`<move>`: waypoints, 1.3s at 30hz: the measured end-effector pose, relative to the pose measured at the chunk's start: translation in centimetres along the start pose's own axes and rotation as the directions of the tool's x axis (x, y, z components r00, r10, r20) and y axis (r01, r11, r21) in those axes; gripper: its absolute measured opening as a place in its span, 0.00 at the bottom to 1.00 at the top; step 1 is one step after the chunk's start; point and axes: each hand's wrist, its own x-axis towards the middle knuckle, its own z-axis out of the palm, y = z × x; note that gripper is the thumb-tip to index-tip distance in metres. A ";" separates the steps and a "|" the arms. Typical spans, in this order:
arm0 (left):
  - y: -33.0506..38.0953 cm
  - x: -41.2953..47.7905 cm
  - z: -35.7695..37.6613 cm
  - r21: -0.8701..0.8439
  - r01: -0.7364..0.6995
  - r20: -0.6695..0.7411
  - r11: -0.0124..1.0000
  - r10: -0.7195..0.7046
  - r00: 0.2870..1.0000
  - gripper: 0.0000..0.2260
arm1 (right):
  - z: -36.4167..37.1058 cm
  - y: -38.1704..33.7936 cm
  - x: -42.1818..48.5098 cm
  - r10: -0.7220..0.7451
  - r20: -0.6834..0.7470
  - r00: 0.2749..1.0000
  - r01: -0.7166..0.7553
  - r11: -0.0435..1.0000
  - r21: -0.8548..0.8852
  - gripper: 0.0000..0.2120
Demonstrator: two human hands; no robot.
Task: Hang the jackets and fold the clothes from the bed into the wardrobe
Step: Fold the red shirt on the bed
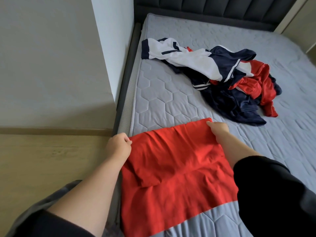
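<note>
A red garment (176, 175) lies spread on the near corner of the grey mattress (162, 103), its far part doubled back toward me. My left hand (118, 144) pinches its far left corner. My right hand (218, 130) pinches its far right corner. Farther up the bed lies a heap of clothes: a white and navy jacket (181, 59), navy garments (229, 103) and a shiny red garment (259, 82). No wardrobe is in view.
A dark bed frame (126, 79) and padded headboard (213, 7) border the mattress. A white wall (51, 57) and wooden floor (51, 154) lie to the left of the bed.
</note>
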 end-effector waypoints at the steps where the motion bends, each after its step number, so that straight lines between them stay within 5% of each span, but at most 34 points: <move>1: -0.2 0.0 -0.1 -0.010 0.012 -0.008 1.000 -0.012 1.000 0.04 | -0.2 0.1 0.1 -0.009 -0.022 1.000 0.009 1.000 0.017 0.12; 5: -0.9 0.4 0.0 0.039 0.069 -0.025 0.997 -0.068 0.997 0.06 | -0.7 0.5 0.6 0.023 -0.079 0.997 -0.017 0.997 0.079 0.15; 11: 0.3 0.5 0.0 0.011 0.111 0.057 0.994 -0.112 0.992 0.24 | -0.3 0.3 1.0 0.090 0.005 0.996 -0.089 0.979 0.184 0.17; 15: 0.4 0.8 0.6 0.027 0.041 0.164 0.999 -0.045 0.985 0.13 | 0.4 0.3 1.5 0.019 0.006 1.000 -0.020 0.991 0.130 0.18; 20: -0.7 1.5 -0.1 -0.070 0.097 0.075 0.993 -0.091 0.993 0.12 | -0.6 0.2 2.1 -0.013 -0.105 0.994 0.010 1.000 -0.029 0.18; 24: -1.0 1.5 -1.1 0.061 0.131 0.068 0.989 -0.135 0.988 0.09 | -1.8 0.9 1.7 -0.019 -0.140 0.990 0.000 0.991 -0.136 0.20; 26: 0.0 0.6 -1.2 0.217 0.048 -0.008 0.975 -0.047 0.999 0.06 | -1.3 0.5 0.8 -0.091 -0.111 0.990 0.065 0.974 -0.216 0.20; 28: 1.3 -0.2 -0.8 0.325 -0.192 -0.147 0.926 0.250 0.957 0.05 | -0.5 -0.1 -0.8 -0.253 -0.184 0.950 0.200 0.943 -0.265 0.17; 31: 3.9 -1.9 1.1 0.351 -0.559 -0.089 0.751 0.621 0.778 0.17 | 1.2 -0.5 -4.5 -0.636 -0.204 0.744 0.518 0.743 -0.425 0.19; 33: 4.9 -3.6 3.2 0.373 -0.616 0.101 0.694 0.630 0.770 0.26 | 2.8 -0.5 -7.2 -0.789 -0.047 0.612 0.694 0.565 -0.446 0.19; 37: 2.8 -5.1 6.3 0.420 -0.568 0.293 0.708 0.487 0.823 0.31 | 4.8 1.9 -9.3 -0.761 0.467 0.451 0.865 0.243 -0.440 0.24; 39: 1.4 -4.7 6.1 0.427 -0.534 0.301 0.730 0.442 0.845 0.32 | 4.0 4.1 -7.9 -0.674 0.548 0.495 0.827 0.172 -0.536 0.25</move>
